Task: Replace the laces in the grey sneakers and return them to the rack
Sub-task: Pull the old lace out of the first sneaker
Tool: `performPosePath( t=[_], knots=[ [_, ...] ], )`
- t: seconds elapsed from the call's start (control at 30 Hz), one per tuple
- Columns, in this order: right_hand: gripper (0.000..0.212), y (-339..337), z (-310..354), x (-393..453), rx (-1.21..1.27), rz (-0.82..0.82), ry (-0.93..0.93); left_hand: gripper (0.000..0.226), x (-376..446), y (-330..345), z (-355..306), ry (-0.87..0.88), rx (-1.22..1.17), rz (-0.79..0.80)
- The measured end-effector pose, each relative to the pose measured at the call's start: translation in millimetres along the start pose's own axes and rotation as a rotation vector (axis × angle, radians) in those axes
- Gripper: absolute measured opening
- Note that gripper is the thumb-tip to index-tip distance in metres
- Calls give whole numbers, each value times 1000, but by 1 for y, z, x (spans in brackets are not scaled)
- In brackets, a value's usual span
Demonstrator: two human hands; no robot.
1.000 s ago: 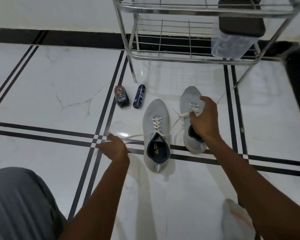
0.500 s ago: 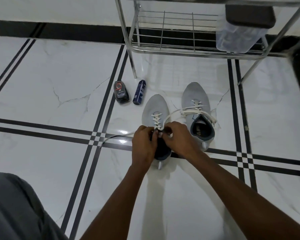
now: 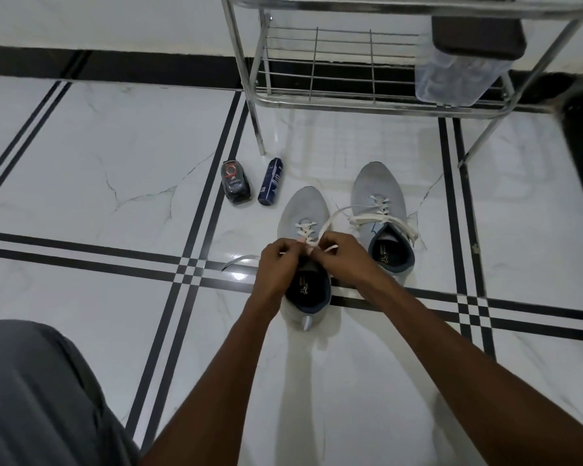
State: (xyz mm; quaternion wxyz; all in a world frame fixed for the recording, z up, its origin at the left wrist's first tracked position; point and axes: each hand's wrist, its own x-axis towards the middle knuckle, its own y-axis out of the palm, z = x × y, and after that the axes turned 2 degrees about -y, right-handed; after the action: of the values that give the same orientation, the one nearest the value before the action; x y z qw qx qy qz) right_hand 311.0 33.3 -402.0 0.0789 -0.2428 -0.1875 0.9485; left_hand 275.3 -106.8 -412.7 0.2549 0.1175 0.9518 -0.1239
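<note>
We see the left hand (image 3: 278, 264) and right hand (image 3: 342, 260) side by side over the near grey sneaker (image 3: 305, 210), fingers curled and pinching its white lace (image 3: 320, 235) above the tongue. The second sneaker (image 3: 381, 196) stands just to the right, its lace ends draped loose. Left of the pair lie a dark bottle (image 3: 235, 183) and a blue can (image 3: 270, 181). Beyond them the metal rack (image 3: 350, 102) holds a clear container (image 3: 451, 79).
</note>
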Motion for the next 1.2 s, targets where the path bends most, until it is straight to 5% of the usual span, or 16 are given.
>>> performPosePath(
  t=[0.07, 0.13, 0.23, 0.3, 0.37, 0.43, 0.47, 0.53, 0.6, 0.7, 0.83, 0.97, 1.2],
  knots=[
    [34, -3, 8, -2, 66, 153, 75, 38, -1, -2, -10, -156, -151, 64],
    [30, -18, 11, 3, 415, 178, 173, 44, 7, -16, -20, -280, -473, 23],
    [33, -57, 18, 13, 1059, -124, 296, 42, 20, -56, -24, -350, -939, -180],
    [30, -75, 18, 21, 1161, -307, 287, 37, 22, -76, -23, -359, -1009, -351],
    [25, -75, 18, 26, 786, -322, 254, 46, 25, -81, -16, -427, -757, -471],
    [60, -66, 7, 27, 104, -222, 250, 71, 18, -68, -10, -528, -238, -569],
    [74, -59, 4, 24, -166, -199, 207, 79, 10, -59, -8, -472, -14, -638],
    [84, -44, 5, 10, -383, -169, 54, 72, -4, -45, -2, -81, 212, -656],
    [89, -28, 3, 3, -390, -49, -20, 53, -13, -31, 4, 190, 229, -415],
    [77, -3, -4, -2, -452, 77, -53, 49, -10, -14, 15, 326, 461, -151],
    [43, 4, -20, -4, -418, -78, -192, 33, 0, -9, 27, 484, 602, -175],
    [20, 2, -36, -2, -89, -138, 8, 29, 2, -14, 32, 440, 501, -300],
    [7, 2, -22, 3, -260, -98, -134, 15, 8, 0, 24, 697, 910, -291]
  ],
)
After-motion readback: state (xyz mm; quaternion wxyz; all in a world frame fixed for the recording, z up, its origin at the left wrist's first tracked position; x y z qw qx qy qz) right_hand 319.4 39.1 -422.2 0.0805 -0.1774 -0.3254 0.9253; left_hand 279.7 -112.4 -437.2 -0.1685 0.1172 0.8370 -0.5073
